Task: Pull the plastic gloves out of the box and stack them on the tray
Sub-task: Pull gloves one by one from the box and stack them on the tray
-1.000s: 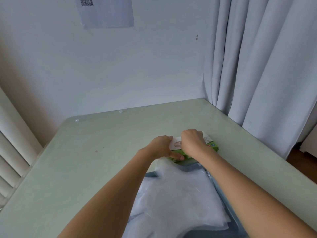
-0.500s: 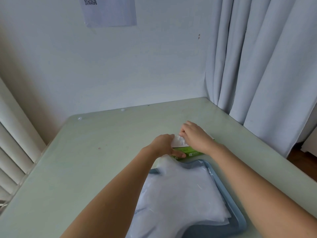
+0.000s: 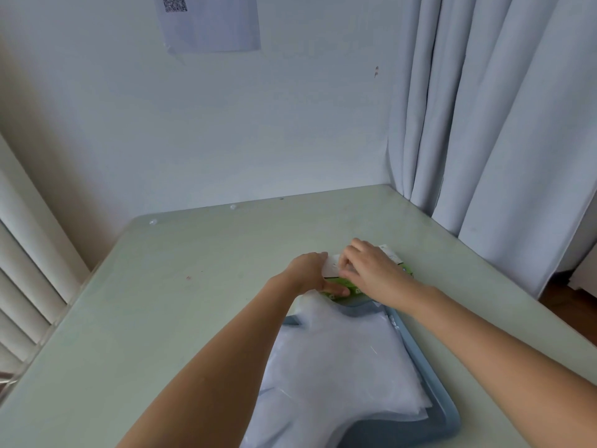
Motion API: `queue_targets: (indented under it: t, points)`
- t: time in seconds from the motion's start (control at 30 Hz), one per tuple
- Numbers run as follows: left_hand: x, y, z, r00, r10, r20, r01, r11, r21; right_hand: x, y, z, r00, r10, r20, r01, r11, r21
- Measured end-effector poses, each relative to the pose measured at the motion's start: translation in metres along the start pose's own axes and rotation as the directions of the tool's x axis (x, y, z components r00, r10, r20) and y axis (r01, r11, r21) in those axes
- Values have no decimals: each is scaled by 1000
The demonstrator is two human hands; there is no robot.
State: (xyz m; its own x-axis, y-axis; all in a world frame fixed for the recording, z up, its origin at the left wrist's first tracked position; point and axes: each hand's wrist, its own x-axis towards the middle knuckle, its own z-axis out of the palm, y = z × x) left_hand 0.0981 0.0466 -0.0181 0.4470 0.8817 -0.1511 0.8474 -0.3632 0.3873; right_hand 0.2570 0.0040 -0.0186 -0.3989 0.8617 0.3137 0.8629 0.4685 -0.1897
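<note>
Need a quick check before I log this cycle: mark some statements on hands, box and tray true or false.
1. Both hands are at the box. True: the left hand grips the left end of the box, and the right hand has its fingertips on the box top.
2. The tray is bare. False: a stack of plastic gloves lies on the tray.
3. The box sits at the table's near edge, in front of the tray. False: it lies on the table just beyond the tray's far rim.
4. A curtain hangs to the right of the table. True.
5. A freshly pulled glove hangs from the right hand. False: no glove shows clear of the box.
</note>
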Motion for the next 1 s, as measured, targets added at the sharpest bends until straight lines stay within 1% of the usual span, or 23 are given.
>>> queue_targets:
  t: [0.1,0.17,0.23,0.33,0.37,0.43,0.47,0.53,0.63,0.7,0.8,0.87,0.93,0.97,1.0]
  points:
    - [1,-1,1,1000,-2,12,2,1000,-21,4,11,-3,1000,-8,-4,9,996,89]
    - [1,-1,1,1000,-5,12,5,1000,-29,7,9,-1,997,-69,-26,70,996,54]
    - [0,0,1,1000,-5,10,5,999,-35,11,7,2,989,-112,-98,112,994,-2]
    - [0,0,1,1000,-2,15,3,999,-43,14,6,5,974,-125,-188,127,992,-3]
    - [0,-1,1,1000,-2,15,3,999,-43,14,8,8,974,-83,-213,94,995,44]
    - [0,-1,1,1000,-1,7,1,999,-43,16,12,9,968,94,-234,-45,978,204]
    - [-1,-1,2,1000,-1,3,1,999,-51,17,15,9,954,185,-235,-117,954,275]
    - [0,-2,3,1000,-1,0,1,998,-66,19,18,10,922,312,-229,-209,900,384]
    - [1,-4,3,1000,-4,3,4,998,-64,25,22,10,879,435,-194,-285,807,518]
    - [2,-4,2,1000,-6,7,7,998,-58,29,24,9,863,471,-185,-312,783,538]
    - [2,-4,1,1000,-2,9,3,999,-49,34,29,8,869,459,-186,-307,793,526]
    - [2,-4,2,1000,4,9,-3,999,-55,32,32,5,881,419,-220,-253,810,529]
    - [4,-5,3,1000,8,5,-8,998,-64,27,37,-4,899,347,-267,-161,829,535]
    - [5,-6,3,1000,7,3,-7,998,-64,23,40,-10,923,290,-254,-125,848,515]
    - [5,-7,3,1000,8,4,-8,998,-61,19,44,-16,955,219,-200,-100,872,479]
